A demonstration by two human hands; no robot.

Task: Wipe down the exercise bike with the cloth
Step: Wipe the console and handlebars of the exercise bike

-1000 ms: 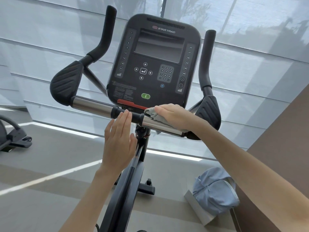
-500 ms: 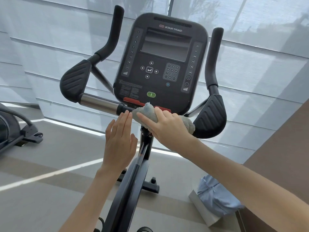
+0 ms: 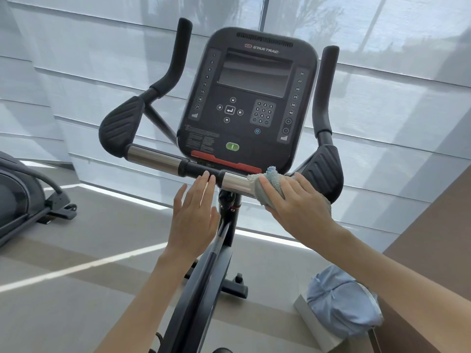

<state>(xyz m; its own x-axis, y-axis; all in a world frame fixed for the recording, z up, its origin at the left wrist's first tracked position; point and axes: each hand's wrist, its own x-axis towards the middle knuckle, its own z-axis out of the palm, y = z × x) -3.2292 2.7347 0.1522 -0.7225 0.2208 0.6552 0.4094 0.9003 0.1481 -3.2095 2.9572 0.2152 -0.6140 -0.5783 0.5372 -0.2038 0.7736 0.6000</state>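
Since the earlier frame the right hand [image 3: 298, 207] has carried the cloth [image 3: 272, 184] away from the middle of the crossbar toward its right end. This bares a stretch of polished metal tube [image 3: 235, 183] between the two hands. The left hand [image 3: 193, 215] has stayed at the black centre collar [image 3: 196, 170].

Pale, ribbed fabric blinds [image 3: 76, 72] fill the background above a smooth grey floor [image 3: 63, 289]. The exercise bike [image 3: 204, 289] stands in the middle, with a dark, glossy frame post. Its console [image 3: 249, 98] is a rounded black slab with a dull screen, a keypad, a green oval button [image 3: 232, 146] and a red strip [image 3: 224, 161] along its lower edge. Two black curved upright grips [image 3: 178, 54] rise at the sides. Two black, grooved, paddle-shaped pads [image 3: 119, 128] cap the ends of the crossbar. A crumpled light blue bag [image 3: 341, 304] lies on a white box [image 3: 313, 324] at the floor's lower right. Part of another dark machine [image 3: 20, 200] shows at the left edge.

The cloth is a grey-blue, nubby terry wad on the right metal section, just beside the right pad. The right hand lies over it, fingers curled down, clamping it round the tube. The left hand is flat, fingers straight and close together, tips touching the collar. It is apart from the cloth.
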